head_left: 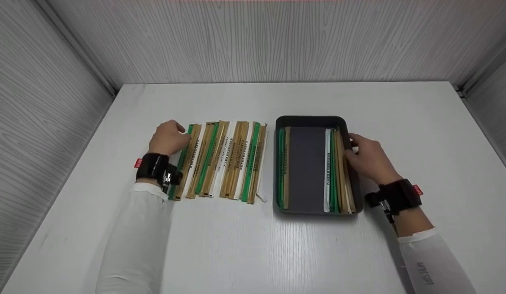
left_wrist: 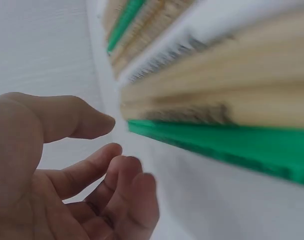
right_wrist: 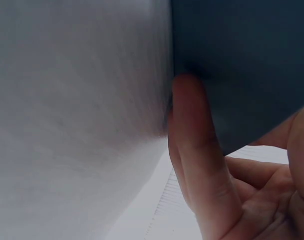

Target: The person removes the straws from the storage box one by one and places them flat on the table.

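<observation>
The left hand (head_left: 170,137) sits at the left end of the row of wrapped chopsticks (head_left: 224,163) on the table (head_left: 253,245), fingers loosely curled and holding nothing – the wrist view shows them just beside the green packet (left_wrist: 226,150), apart from it. The right hand (head_left: 367,157) rests on the tray's (head_left: 310,121) right wall, a straight finger (right_wrist: 191,140) pressed flat to its dark side, steadying it. Packets already lie along both inner sides of the tray. To lift the end packet cleanly, pinch it near mid-length – one only – and keep the tray braced
</observation>
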`<state>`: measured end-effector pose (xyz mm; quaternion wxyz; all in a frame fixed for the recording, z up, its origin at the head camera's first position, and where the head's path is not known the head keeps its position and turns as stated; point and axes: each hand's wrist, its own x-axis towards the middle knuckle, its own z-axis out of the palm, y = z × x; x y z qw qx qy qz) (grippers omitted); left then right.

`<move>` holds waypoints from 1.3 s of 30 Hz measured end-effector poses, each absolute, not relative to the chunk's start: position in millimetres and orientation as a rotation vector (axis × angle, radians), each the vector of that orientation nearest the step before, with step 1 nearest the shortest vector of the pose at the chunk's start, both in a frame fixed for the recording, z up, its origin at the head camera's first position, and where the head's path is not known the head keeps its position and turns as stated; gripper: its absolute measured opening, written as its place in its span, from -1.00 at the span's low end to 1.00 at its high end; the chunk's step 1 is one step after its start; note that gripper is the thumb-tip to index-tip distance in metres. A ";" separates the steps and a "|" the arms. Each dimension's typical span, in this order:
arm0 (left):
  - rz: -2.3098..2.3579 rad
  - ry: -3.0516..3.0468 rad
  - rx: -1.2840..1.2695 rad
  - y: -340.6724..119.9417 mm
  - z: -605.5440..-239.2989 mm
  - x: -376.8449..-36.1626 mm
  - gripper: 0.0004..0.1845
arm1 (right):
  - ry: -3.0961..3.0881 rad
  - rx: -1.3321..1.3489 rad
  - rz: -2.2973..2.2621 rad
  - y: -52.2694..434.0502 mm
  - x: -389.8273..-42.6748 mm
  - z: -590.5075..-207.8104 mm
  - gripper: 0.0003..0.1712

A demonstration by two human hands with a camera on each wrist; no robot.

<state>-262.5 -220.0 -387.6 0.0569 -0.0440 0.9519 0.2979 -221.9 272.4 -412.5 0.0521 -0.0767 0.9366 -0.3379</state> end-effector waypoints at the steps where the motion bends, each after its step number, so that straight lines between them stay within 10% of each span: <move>1: 0.911 2.904 -0.121 -212.9 -382.4 -263.7 -0.50 | 2.850 -0.236 -1.027 272.4 -221.9 -412.5 -0.40; 18: 0.899 2.939 0.279 -47.7 -329.6 -275.9 -0.62 | 2.878 -0.244 -0.990 271.5 -221.7 -411.3 -0.39; 23: 0.726 2.909 0.385 -0.2 -336.3 -276.1 -0.91 | 2.873 -0.240 -0.996 272.1 -222.4 -411.8 -0.39; 28: 0.438 2.883 0.429 38.3 -352.0 -277.2 -0.58 | 2.860 -0.226 -1.006 272.1 -222.3 -411.7 -0.39; 39: 0.086 2.968 0.375 73.9 -368.4 -268.3 -0.79 | 2.891 -0.261 -0.989 271.6 -221.6 -411.8 -0.40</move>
